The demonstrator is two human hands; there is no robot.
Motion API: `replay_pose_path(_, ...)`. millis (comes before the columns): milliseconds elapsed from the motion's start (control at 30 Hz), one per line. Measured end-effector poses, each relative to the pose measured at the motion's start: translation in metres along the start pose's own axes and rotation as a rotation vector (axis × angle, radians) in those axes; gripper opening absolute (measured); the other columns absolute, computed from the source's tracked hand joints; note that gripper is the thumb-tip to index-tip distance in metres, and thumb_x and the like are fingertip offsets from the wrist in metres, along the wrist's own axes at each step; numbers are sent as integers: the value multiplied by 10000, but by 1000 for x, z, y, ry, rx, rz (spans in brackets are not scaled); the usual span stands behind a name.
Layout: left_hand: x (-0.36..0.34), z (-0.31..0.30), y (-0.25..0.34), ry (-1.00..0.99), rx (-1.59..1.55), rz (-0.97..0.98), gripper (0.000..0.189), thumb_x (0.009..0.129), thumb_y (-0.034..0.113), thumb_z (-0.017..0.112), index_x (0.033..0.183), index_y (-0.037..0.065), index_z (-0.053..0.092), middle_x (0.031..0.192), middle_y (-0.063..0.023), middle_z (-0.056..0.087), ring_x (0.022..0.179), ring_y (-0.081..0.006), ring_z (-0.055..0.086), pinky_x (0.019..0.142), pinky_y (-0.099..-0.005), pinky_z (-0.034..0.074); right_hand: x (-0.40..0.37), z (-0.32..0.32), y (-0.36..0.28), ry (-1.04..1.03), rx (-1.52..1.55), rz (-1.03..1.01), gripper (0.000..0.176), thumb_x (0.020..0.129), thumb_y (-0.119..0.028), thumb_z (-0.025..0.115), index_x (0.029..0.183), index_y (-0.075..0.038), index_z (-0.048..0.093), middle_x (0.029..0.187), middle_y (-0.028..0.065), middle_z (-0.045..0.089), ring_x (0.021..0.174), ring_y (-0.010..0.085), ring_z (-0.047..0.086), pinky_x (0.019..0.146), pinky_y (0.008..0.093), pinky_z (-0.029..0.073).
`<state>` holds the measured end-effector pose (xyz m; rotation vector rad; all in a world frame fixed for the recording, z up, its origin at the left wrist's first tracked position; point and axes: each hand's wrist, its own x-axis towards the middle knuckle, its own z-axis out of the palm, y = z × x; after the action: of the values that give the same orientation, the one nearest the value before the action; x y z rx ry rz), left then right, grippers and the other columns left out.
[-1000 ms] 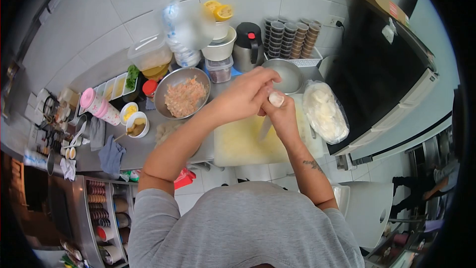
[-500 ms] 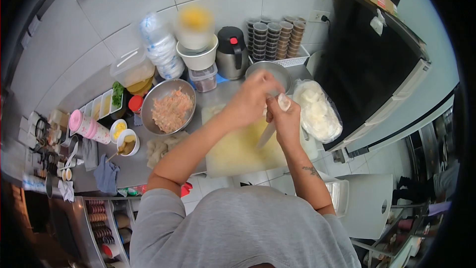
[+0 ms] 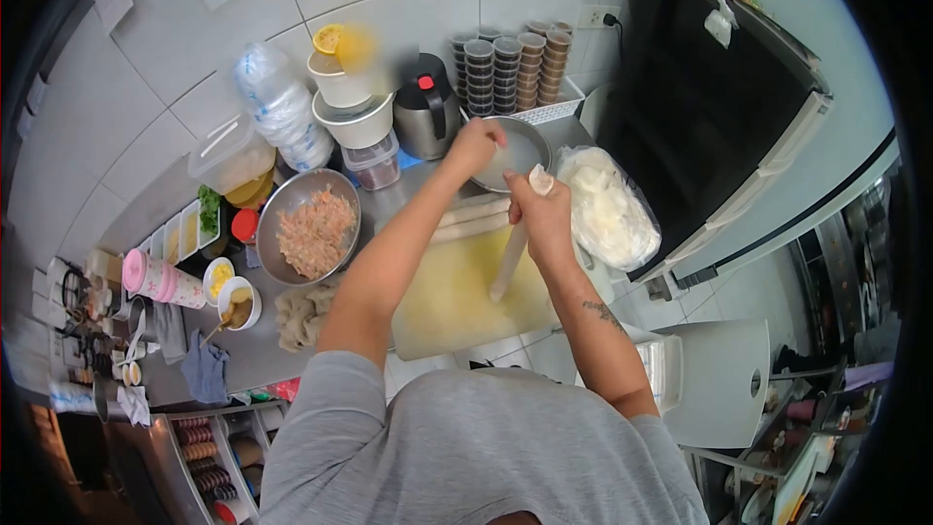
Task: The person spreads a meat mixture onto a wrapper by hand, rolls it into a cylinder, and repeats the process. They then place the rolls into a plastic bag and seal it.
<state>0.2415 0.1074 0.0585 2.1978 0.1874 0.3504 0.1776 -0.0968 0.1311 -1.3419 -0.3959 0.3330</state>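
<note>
My right hand (image 3: 544, 219) is closed around the upper part of a long uncooked spring roll (image 3: 509, 264). The roll slants down over the yellow-stained cutting board (image 3: 437, 306), and loose wrapper shows above my fist. Over the near-left rim of a metal bowl of cloudy liquid (image 3: 526, 148) is my left hand (image 3: 474, 149), fingers curled together; what they hold, if anything, is hidden. More pale rolls (image 3: 471, 224) lie side by side at the board's far edge, partly behind my left forearm. Right of my right hand sits a plastic bag of white wrappers (image 3: 610, 214).
A steel bowl of pinkish shredded filling (image 3: 317, 231) stands left of the board, near a crumpled beige cloth (image 3: 303, 316). A thermal jug (image 3: 425, 109), stacked white tubs (image 3: 352, 122) and lidded sauce cups (image 3: 506, 73) line the wall. A dark refrigerator door (image 3: 709, 117) bounds the right.
My left hand has moved from beside my right hand to the metal bowl. My right hand still grips the spring roll. The view has shifted, and the rolls on the board now show.
</note>
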Motion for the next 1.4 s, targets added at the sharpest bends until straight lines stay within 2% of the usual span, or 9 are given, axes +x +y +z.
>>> replay_pose_path(100,-52,-39,90,122,-392,31,319,742,-101,460,899,72,678,1044,-118,569,946,-227,547,837,-321,448,5,3,0,-6,-14,30,282,843,-122,662,598,-77,530,490,9,489,425,96,449,423,252,340)
replay_pose_path(200,-95,-45,115,220,-87,485,345,714,-129,488,935,68,666,1014,-100,543,930,-238,534,820,-317,447,6,8,1,-38,-9,26,241,848,-130,650,637,-64,555,523,7,513,441,91,465,423,251,347)
replay_pose_path(300,-136,-32,128,332,384,665,354,706,-134,494,947,61,665,1026,-107,519,945,-263,529,834,-317,443,4,16,6,-66,56,-1,210,847,-139,644,671,-54,567,562,2,539,462,76,485,421,246,358)
replay_pose_path(500,-169,-48,140,427,18,451,476,676,-169,462,1025,79,670,1080,-141,495,1020,-314,505,903,-385,437,-11,20,-4,-220,131,-40,152,842,-74,604,698,-50,562,586,1,537,490,73,488,436,235,368)
replay_pose_path(600,-181,-50,128,378,56,486,595,661,-181,397,1109,102,669,1103,-134,495,1025,-262,525,866,-354,441,-18,21,-9,-280,168,-58,145,837,-52,587,697,-53,546,590,-1,526,493,73,479,443,231,368)
replay_pose_path(800,-200,-50,128,381,117,492,652,648,-188,419,1159,132,667,1114,-127,494,958,-249,540,833,-345,448,-29,35,-3,-352,222,-24,143,838,-47,585,704,-58,535,589,-10,511,509,71,476,457,224,365)
replay_pose_path(1000,-207,-73,135,325,486,667,445,649,-112,580,1037,88,668,1037,-108,528,925,-263,547,776,-362,454,-40,44,-9,-435,198,21,93,844,-30,564,753,-38,581,639,-11,531,525,59,469,462,224,355)
replay_pose_path(1200,-214,-93,149,88,618,645,306,680,-41,623,976,38,616,947,-102,529,928,-280,546,742,-393,450,-47,52,2,-523,172,75,72,832,-41,592,760,-30,590,638,-12,539,521,58,473,462,218,356)
replay_pose_path(1400,-203,-124,172,-113,205,344,182,791,7,605,970,31,580,911,-127,519,865,-311,561,744,-411,447,-54,56,-11,-670,99,129,86,777,-26,592,707,-54,552,582,12,524,496,101,500,471,250,393)
